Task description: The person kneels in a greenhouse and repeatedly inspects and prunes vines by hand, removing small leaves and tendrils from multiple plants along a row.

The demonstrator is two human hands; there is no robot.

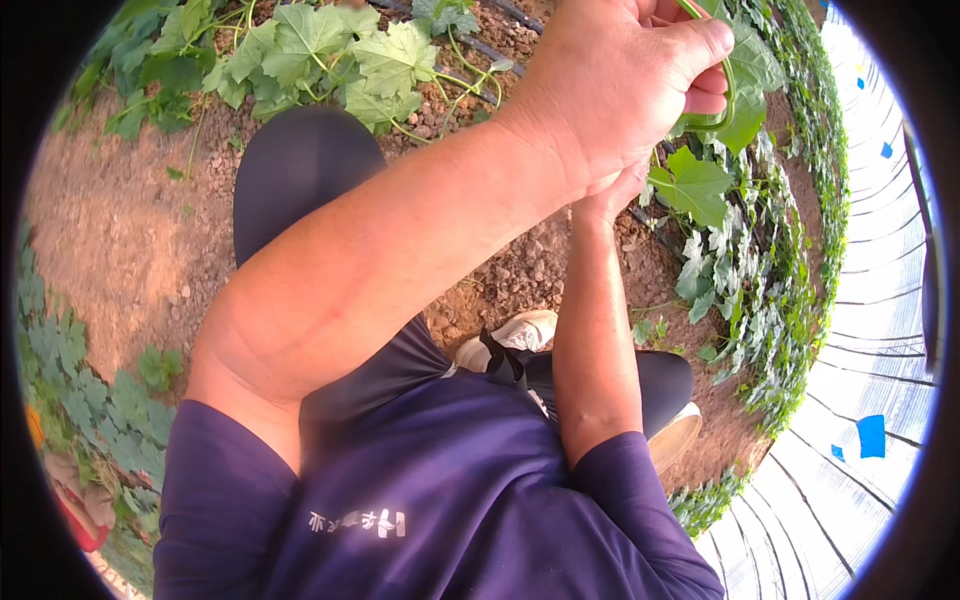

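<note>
My left hand [626,82] reaches across to the upper right. Its thumb and fingers are closed on a looped green vine stem [726,112]. Broad lobed leaves [752,67] hang beside those fingers, and a smaller bright leaf [691,186] spreads below them. Just under my left wrist, my right hand [624,191] shows only in part. Its fingers are hidden behind the left hand, so what it holds cannot be seen. More leafy vine [394,64] trails over the soil beyond my knee.
Black hoses [487,51] run along the soil at the top. My dark-trousered knee [304,176] and white shoe [517,334] are below my arms. Rows of vines [750,247] curve along the right, before plastic sheeting [874,300] with blue patches. Foliage [112,405] lines the left.
</note>
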